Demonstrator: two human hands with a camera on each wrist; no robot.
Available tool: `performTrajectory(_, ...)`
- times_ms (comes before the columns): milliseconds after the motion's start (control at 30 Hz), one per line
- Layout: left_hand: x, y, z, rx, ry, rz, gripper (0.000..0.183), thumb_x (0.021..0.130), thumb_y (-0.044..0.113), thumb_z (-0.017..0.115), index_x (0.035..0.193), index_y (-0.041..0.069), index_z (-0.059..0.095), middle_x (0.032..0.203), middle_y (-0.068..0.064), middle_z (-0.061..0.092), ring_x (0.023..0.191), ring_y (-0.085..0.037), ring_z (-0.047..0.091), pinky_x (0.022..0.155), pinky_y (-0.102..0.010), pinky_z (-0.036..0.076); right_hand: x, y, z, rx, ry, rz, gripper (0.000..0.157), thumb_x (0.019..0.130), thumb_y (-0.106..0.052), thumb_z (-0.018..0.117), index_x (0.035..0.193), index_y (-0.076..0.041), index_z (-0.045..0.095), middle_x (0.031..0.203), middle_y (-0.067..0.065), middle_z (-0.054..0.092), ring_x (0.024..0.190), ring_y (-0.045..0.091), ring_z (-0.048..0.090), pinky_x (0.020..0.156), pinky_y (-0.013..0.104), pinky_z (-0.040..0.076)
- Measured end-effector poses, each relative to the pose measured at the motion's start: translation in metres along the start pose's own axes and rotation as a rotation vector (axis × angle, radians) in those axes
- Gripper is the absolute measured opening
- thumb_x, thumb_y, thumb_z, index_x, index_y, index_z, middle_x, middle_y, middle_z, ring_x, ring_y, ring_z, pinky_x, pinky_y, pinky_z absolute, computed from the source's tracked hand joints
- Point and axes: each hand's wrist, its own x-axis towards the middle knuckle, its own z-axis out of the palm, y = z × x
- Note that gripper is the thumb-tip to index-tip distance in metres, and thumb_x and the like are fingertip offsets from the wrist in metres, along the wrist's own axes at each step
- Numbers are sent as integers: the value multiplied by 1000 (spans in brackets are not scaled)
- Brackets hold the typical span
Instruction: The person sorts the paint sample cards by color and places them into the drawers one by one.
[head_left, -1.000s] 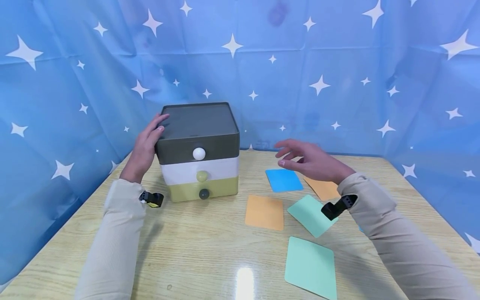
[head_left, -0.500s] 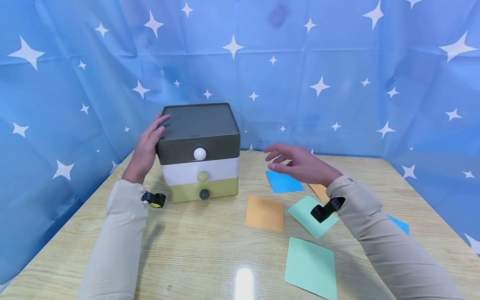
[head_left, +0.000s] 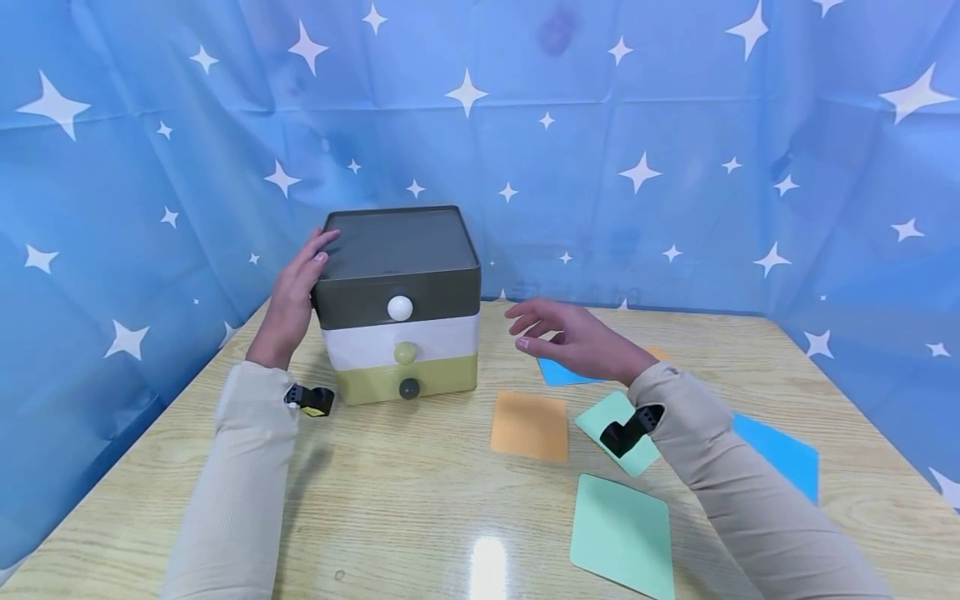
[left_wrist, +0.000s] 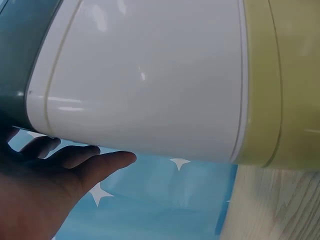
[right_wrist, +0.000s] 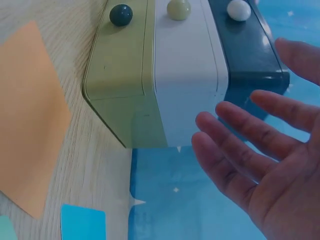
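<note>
A small three-tier drawer box [head_left: 397,308] stands at the left of the table, dark grey on top, white in the middle, olive green below. Each drawer front has a round knob: a white knob [head_left: 400,308], an olive knob [head_left: 405,352] and a dark knob [head_left: 408,388]. My left hand [head_left: 288,300] rests against the box's upper left side, fingertips over the top rim. To the right of the box my right hand [head_left: 566,333] hovers, holding nothing, fingers loosely bent and apart from it. In the right wrist view that hand's spread fingers [right_wrist: 235,137] show near the box's side.
Several coloured paper squares lie on the wooden table [head_left: 405,500]: an orange square [head_left: 529,427], a mint square [head_left: 622,533], another mint square [head_left: 600,412], a blue square [head_left: 783,454], and a blue one partly behind the right hand. A starry blue curtain [head_left: 525,150] hangs behind.
My right hand has moved left and slightly down toward the drawer box, uncovering the blue square at the right. The left hand has stayed on the box.
</note>
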Motion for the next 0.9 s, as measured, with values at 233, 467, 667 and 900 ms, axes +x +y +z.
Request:
performTrajectory(233,-1,-1,1,-15,6,-3,54,108,43,27,158,21,34,171,7,6,160,-21,-1,126,-60,4,2,-3,2,12,-2,-29,43,102,-29,60,143,-19,51,133,4,63,120,24,62,99,48,53)
performTrajectory(467,-1,-2,1,-31,2,-1,54,108,42,27,158,20,34,172,7,5,160,-21,-3,126,-60,4,3,-5,5,31,-11,-26,44,102,-31,60,143,-20,51,134,3,63,120,23,62,98,46,53)
performTrajectory(667,0,-3,1,-34,-5,0,54,108,42,27,158,20,33,171,8,4,160,-20,-4,126,-61,4,6,-8,8,45,-15,-43,43,102,-30,59,143,-20,51,134,3,63,119,22,62,98,46,53)
performTrajectory(900,0,-4,1,-30,4,-1,55,108,43,26,158,21,33,171,7,5,160,-21,-3,126,-60,4,12,-13,14,58,-25,-61,43,102,-29,58,143,-19,52,134,3,63,119,22,63,101,47,51)
